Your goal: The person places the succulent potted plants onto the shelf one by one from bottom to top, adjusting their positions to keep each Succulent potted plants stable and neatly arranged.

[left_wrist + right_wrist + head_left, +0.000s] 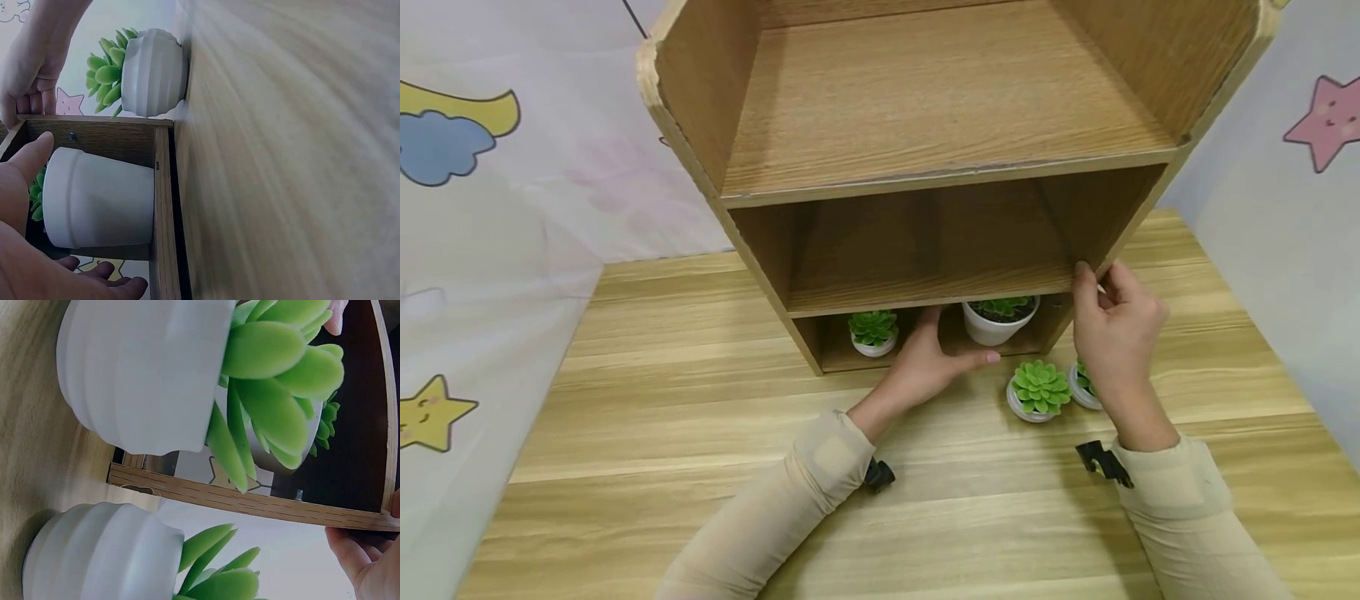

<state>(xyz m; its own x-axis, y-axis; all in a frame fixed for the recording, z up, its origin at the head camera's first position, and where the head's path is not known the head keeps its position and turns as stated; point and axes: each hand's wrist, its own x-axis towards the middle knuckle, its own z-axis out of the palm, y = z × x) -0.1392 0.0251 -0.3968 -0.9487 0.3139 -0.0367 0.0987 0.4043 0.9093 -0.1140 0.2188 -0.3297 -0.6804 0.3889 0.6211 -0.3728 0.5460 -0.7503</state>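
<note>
Though plain, smooth white pot [103,199]

Hands: two (left hand [925,362], right hand [1117,337]). Shelf [955,92]: one, gripped by the latter. Plants: four; first plant [873,329] left of the left hand, second plant [996,329] right of it, third plant [1038,390] and fourth plant [1082,392] near the grip. Stars: two; yellow star [433,414] left of the grip, pink star [1330,122] right.
</note>
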